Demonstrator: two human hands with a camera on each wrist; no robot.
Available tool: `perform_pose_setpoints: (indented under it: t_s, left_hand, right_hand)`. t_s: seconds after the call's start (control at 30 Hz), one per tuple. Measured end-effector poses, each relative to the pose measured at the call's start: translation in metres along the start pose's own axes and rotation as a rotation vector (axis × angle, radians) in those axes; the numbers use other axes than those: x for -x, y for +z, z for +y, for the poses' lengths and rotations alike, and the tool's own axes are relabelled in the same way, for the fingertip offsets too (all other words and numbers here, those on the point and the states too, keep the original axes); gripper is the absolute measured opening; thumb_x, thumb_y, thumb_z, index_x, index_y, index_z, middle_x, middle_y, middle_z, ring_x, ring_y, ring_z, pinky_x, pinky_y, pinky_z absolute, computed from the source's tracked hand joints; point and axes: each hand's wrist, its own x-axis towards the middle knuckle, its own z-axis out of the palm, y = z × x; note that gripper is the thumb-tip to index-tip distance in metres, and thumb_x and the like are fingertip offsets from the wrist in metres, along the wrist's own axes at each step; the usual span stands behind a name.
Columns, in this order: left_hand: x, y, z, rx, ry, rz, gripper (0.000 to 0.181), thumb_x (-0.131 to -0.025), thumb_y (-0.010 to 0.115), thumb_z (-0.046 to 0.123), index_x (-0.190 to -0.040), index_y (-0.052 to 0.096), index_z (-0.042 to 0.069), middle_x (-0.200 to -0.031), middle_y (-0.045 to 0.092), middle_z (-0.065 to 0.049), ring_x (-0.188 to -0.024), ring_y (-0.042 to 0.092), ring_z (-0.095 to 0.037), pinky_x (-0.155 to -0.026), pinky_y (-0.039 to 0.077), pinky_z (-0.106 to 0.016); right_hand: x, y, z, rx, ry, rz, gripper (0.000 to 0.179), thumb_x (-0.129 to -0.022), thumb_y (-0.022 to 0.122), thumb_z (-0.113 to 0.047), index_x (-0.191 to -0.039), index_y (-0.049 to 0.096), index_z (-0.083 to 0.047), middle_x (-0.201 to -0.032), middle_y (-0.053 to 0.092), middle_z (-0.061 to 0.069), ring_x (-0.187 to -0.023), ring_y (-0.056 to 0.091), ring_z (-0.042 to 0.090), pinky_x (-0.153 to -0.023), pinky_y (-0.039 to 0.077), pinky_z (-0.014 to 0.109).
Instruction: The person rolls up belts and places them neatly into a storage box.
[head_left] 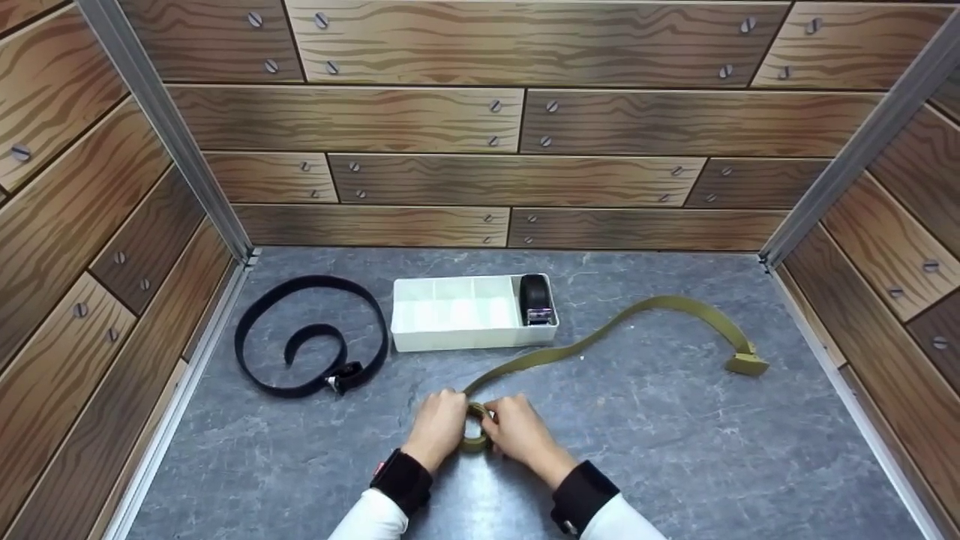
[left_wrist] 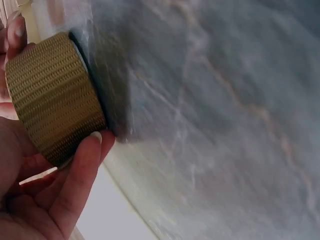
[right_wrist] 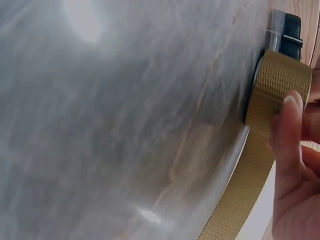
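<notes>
An olive webbing belt [head_left: 679, 302] runs across the grey floor in a loose curve, its buckle end [head_left: 748, 364] at the far right. The near end is wound into an open ring-shaped coil [head_left: 474, 445], standing on its edge. My left hand [head_left: 437, 427] grips the coil's left side. Opposite it, my right hand [head_left: 523, 431] pinches the right side between thumb and fingers. In the left wrist view, a thumb and fingers hold the ribbed coil [left_wrist: 55, 95] by its edges. The right wrist view has the flat strap [right_wrist: 240, 195] leading away from the coil under the hand.
Just beyond the hands stands a white compartment tray [head_left: 450, 339], with a rolled black belt [head_left: 535, 292] in its right end. To the left, another black belt [head_left: 315, 282] lies in a wide loop. Wood-patterned walls [head_left: 420, 180] enclose the back and sides.
</notes>
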Motion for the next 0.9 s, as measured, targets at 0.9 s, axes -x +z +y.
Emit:
perform_pose_setpoints:
  t_s: [0.9]
  left_hand:
    - [-0.010, -0.007, -0.002, 0.015, -0.007, -0.099, 0.014, -0.077, 0.066, 0.000, -0.066, 0.062, 0.007, -0.064, 0.062, -0.010, -0.057, 0.062, -0.030, -0.048, 0.048, -0.043]
  right_hand:
    - [0.001, 0.006, -0.001, 0.290, -0.153, 0.146, 0.025, -0.079, 0.065, -0.002, -0.062, 0.053, -0.015, -0.058, 0.055, -0.002, -0.053, 0.052, 0.013, -0.050, 0.045, 0.029]
